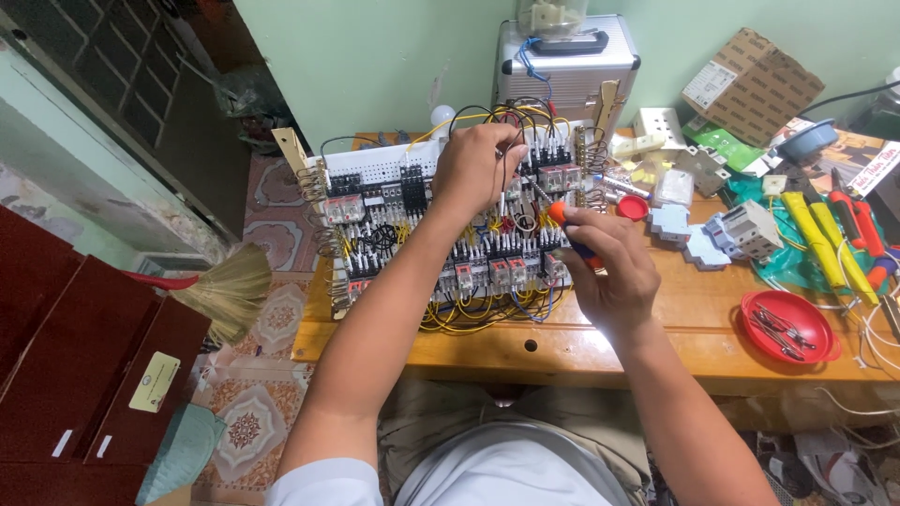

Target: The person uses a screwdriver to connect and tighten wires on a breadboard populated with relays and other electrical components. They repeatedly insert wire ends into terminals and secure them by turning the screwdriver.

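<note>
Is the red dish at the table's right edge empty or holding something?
Holding something: the red dish has several thin dark metal pieces lying inside; what they are is too small to tell.

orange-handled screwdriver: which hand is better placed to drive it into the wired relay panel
Right, likely: the right hand already grips the orange-handled screwdriver, tip toward the wired relay panel; the left hand pinches wires there.

Home electrical workshop: wired relay panel (441, 234), tool-strewn bench (694, 328).
</note>
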